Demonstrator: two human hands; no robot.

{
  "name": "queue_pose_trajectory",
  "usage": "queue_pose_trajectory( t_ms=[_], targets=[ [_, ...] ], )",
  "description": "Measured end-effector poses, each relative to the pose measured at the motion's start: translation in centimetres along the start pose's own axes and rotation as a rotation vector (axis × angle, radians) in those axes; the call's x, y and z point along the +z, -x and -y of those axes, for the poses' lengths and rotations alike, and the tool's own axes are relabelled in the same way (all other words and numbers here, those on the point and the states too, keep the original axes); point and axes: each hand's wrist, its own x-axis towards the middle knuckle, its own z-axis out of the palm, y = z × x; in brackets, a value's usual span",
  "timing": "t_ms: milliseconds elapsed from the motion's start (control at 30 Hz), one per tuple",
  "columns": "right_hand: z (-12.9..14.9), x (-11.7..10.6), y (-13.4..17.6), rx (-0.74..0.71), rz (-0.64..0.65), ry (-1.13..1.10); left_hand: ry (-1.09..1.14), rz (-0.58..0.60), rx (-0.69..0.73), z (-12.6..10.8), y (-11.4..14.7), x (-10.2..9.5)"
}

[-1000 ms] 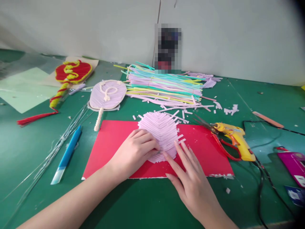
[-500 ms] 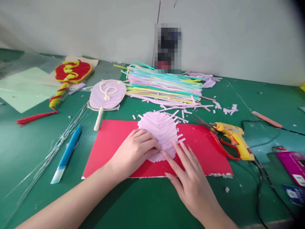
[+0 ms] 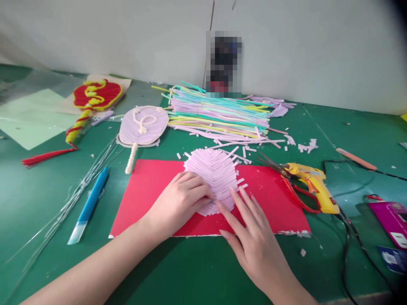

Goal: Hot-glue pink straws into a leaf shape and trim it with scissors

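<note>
Green and scattered with trimmings, the surface (image 3: 178,271) before us runs back to a pale wall (image 3: 111,38), where a pixelated patch (image 3: 224,63) hides whatever stands there. At our right, a magenta package (image 3: 386,218) bears a bold white mark that we cannot make out, and the print on the dark blue card (image 3: 394,258) just below it is too blurred to read. Between our hands, on a red sheet (image 3: 152,182), lies a roundish lavender disc (image 3: 211,169), its upper end reaching past the sheet's far edge. We see fuzzy strips laid side by side in V-shaped rows meeting along a middle line; the outline is ragged, with ends jutting out at the upper right, and the lowest strips slant another way. Our left hand (image 3: 181,199) is curled at the disc's lower left, fingertips drawn together, though we cannot tell whether anything is pinched there. Our right hand (image 3: 248,224) is open, its fingers extended, fingertips at the disc's lower right. Near its right side we have red-handled scissors (image 3: 275,166) and a yellow glue gun (image 3: 310,178); beyond the disc lies a bundle of pastel stems (image 3: 216,111).
</note>
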Motion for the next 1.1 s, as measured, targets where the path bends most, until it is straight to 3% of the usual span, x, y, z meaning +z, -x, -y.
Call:
queue_pose_trajectory(
  t_ms=[1100],
  targets=[
    [-0.08, 0.21, 0.22, 0.082, -0.018, 0.036, 0.045, 0.023, -0.029, 0.20, -0.04, 0.04]
  ],
)
